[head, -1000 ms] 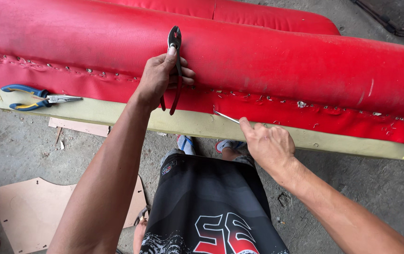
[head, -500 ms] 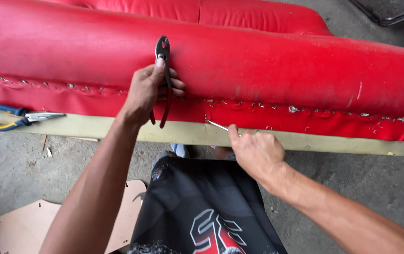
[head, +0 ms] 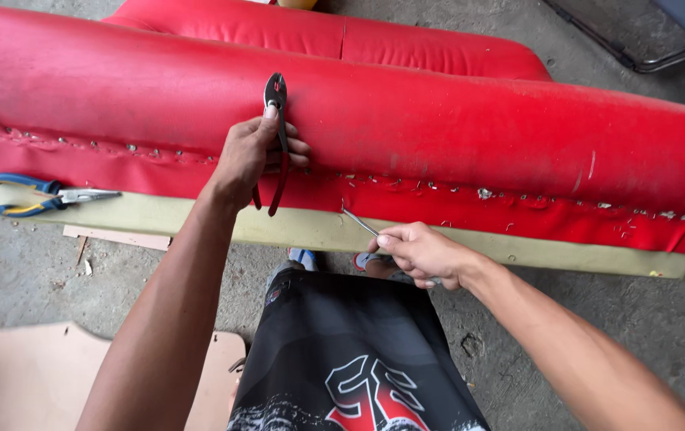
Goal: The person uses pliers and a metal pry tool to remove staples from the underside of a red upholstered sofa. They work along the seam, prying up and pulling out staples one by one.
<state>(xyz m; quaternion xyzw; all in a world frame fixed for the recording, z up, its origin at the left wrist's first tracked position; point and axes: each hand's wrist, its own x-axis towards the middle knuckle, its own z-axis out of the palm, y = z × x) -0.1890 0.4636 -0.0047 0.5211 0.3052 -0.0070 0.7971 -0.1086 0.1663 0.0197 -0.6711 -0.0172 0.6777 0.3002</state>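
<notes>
Rightward since earlier, I'm seeing left hand (head: 250, 156) gripping red-handled pliers (head: 277, 136) bracing red vinyl cushion (head: 438, 120); right hand (head: 422, 254) clenching thin metal tool (head: 361, 223) prying staples (head: 482, 193).

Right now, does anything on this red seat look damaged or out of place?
Yes. The red cover has its lower edge ragged and puckered along the pale wooden frame, dotted with bent staples, and a pale scratch marks the vinyl. The left hand holds pliers; the right hand holds a thin metal tool.
</notes>
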